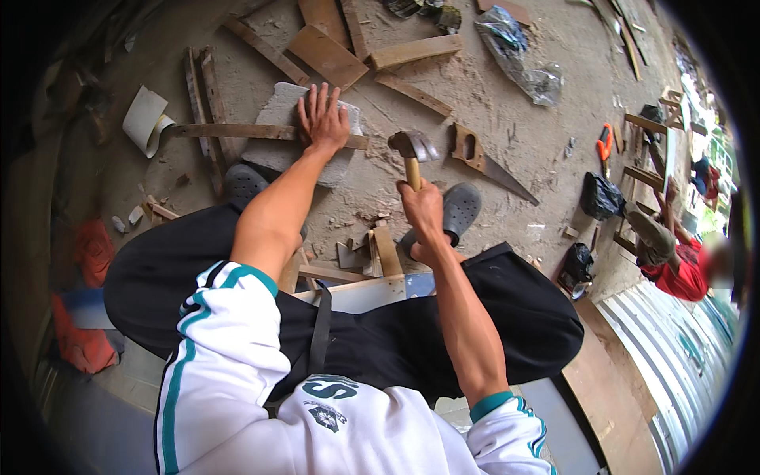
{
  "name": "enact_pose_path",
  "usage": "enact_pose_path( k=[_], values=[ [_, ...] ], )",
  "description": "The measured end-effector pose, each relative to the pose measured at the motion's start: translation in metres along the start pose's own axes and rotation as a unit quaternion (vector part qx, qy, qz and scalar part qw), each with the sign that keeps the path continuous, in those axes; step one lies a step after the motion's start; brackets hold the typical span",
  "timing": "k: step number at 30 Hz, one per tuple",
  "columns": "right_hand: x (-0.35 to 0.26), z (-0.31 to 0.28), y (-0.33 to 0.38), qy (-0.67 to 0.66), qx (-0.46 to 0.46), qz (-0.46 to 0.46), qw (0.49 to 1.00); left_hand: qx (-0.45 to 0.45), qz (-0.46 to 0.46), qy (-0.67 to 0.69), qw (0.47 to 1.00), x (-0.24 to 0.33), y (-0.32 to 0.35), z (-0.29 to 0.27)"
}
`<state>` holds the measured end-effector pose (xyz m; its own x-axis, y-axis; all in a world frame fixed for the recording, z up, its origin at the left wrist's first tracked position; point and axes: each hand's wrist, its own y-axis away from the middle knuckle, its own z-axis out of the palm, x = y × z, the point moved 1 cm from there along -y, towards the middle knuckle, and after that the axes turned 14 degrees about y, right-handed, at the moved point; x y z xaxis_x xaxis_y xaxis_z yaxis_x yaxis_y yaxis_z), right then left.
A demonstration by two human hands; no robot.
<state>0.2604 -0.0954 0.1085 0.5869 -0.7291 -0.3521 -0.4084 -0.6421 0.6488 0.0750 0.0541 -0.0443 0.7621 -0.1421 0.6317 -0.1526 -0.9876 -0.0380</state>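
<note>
My left hand (323,119) lies flat with its fingers spread, pressing on a narrow wooden strip (237,131). Beneath the strip is a rough grey concrete block (277,107), and the strip sticks out past it on both sides. In my right hand (422,207) is a claw hammer (412,162), gripped by its wooden handle. Its dark metal head is raised to the right of the block, apart from the strip. A handsaw (483,162) with a wooden handle rests on the ground to the right of the hammer.
Several boards (327,55) and offcuts lie beyond the block. A plastic bag (511,55) is at the upper right. Orange-handled cutters (605,146) and a black bag (602,196) lie farther right, near a person in red (681,265). Scrap wood (386,249) sits between my feet.
</note>
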Motion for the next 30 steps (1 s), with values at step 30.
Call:
enact_pose_path(
  k=[30],
  values=[
    [0.009, -0.124, 0.118, 0.053, -0.032, -0.057, 0.996, -0.206, 0.178, -0.116, 0.955, -0.070, 0.025, -0.165]
  ],
)
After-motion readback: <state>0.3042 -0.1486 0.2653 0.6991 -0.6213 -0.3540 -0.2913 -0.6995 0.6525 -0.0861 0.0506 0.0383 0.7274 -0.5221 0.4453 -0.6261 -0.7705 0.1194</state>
